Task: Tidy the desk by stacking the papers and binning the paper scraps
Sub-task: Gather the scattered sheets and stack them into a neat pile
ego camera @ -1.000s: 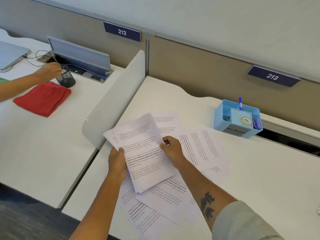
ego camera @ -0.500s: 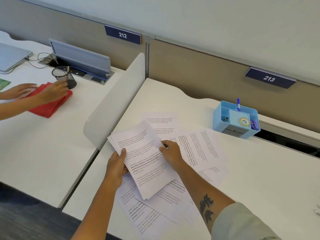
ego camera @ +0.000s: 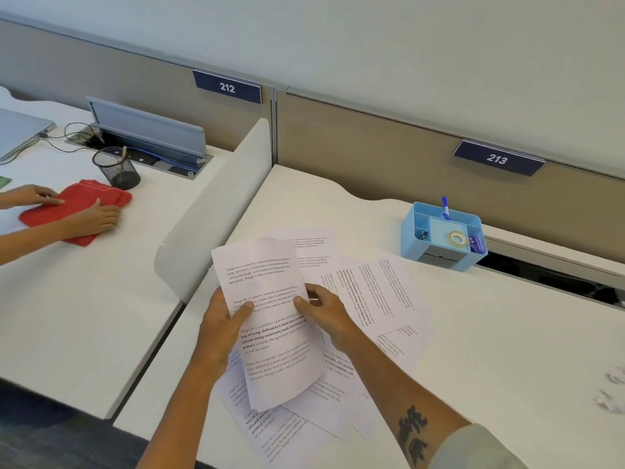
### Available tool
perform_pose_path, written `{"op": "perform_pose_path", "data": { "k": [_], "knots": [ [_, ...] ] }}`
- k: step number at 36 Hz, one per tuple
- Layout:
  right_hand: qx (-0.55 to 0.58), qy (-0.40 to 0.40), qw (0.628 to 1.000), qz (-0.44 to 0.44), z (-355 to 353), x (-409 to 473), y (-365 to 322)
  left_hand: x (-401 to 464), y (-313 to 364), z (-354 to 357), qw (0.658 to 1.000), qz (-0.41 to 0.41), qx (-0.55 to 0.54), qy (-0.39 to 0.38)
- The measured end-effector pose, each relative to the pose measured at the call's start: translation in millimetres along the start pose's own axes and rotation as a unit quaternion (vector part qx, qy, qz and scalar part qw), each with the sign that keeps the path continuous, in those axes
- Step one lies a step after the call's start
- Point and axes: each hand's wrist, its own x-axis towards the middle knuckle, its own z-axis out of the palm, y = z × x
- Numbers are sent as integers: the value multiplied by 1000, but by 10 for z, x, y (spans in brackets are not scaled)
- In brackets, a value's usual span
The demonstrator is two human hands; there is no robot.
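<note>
A small bundle of printed papers (ego camera: 270, 319) is lifted off the white desk (ego camera: 473, 350), tilted with its top edge away from me. My left hand (ego camera: 223, 323) grips its left edge, thumb on the front. My right hand (ego camera: 324, 313) pinches its right edge. Several more printed sheets (ego camera: 382, 292) lie fanned out flat on the desk beneath and to the right of the bundle. Crumpled paper scraps (ego camera: 614, 390) sit at the right edge of the view.
A blue desk organiser (ego camera: 443, 235) with tape and a pen stands at the back right. A white divider (ego camera: 216, 211) separates my desk from the left one, where another person's hands (ego camera: 91, 218) press on a red cloth (ego camera: 77, 204) beside a mesh cup (ego camera: 116, 167).
The bundle has turned more upright between my hands and my grip has shifted along its edges. On the left desk the other person let go of the mesh cup and now presses the red cloth.
</note>
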Motion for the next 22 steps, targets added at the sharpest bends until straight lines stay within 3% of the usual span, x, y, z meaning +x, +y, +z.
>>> {"op": "perform_pose_path", "data": {
  "k": [10, 15, 22],
  "knots": [
    [178, -32, 983, 21, -215, -380, 72, -78, 52, 130, 998, -40, -52, -8],
    [104, 57, 993, -2, -459, -518, 148, -144, 10, 378, 999, -45, 2, -26],
    [92, 165, 980, -59, -909, -926, 8, -364, 221, 1038, 997, 43, 48, -32]
  ]
}}
